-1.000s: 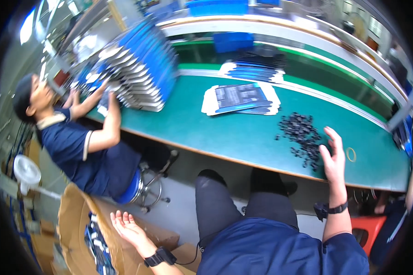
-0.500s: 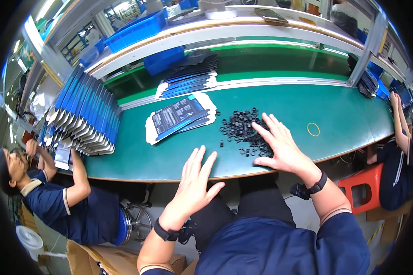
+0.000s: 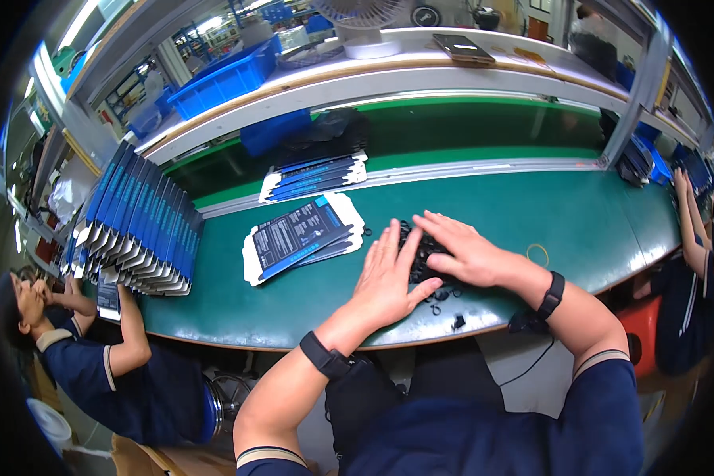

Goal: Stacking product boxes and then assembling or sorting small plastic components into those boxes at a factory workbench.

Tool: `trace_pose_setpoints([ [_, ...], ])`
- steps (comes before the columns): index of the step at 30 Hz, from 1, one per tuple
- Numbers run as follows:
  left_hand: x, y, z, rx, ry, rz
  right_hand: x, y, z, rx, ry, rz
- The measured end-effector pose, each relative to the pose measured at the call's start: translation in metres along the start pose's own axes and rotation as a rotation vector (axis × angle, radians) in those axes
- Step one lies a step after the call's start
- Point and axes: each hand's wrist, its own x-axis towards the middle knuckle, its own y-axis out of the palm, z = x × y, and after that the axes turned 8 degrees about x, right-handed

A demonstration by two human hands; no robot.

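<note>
A few loose black rings lie by the near edge of the worktop, closer to the person than the main heap. Just beyond, I see the heap of small black rings between the palms: right of the left hand, left of the right hand, which reaches over more of it and looks the nearer. With so much covered, I can make out no clear long axis. The left fingers are stretched out, slightly apart, thumb spread rightward; the right fingers are straight and nearly together, slanting over the heap. I see no pinch; what their undersides touch I cannot tell. Farther off to the left lie flat printed cartons.
</note>
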Motion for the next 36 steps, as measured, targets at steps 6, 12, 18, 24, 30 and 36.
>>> trace_pose_setpoints([
  [6, 0.015, -0.02, 0.022, -0.102, 0.081, -0.027, 0.047, -0.058, 0.005, 0.153, 0.0, 0.116],
  [12, 0.022, -0.062, 0.086, -0.195, -0.024, -0.226, 0.1, -0.084, -0.01, 0.151, 0.246, 0.191],
  [18, 0.014, -0.058, 0.195, -0.047, -0.258, -0.546, 0.172, -0.08, -0.053, 0.215, 0.239, 0.182],
  [24, 0.02, -0.041, 0.246, 0.048, -0.145, -0.545, 0.185, -0.033, -0.092, 0.15, 0.186, 0.127],
  [30, -0.004, -0.024, 0.237, -0.061, -0.045, -0.611, 0.152, -0.012, -0.066, -0.008, 0.139, 0.085],
  [36, -0.022, -0.018, 0.203, -0.137, -0.048, -0.731, 0.076, 0.008, 0.037, 0.0, 0.033, -0.073],
])
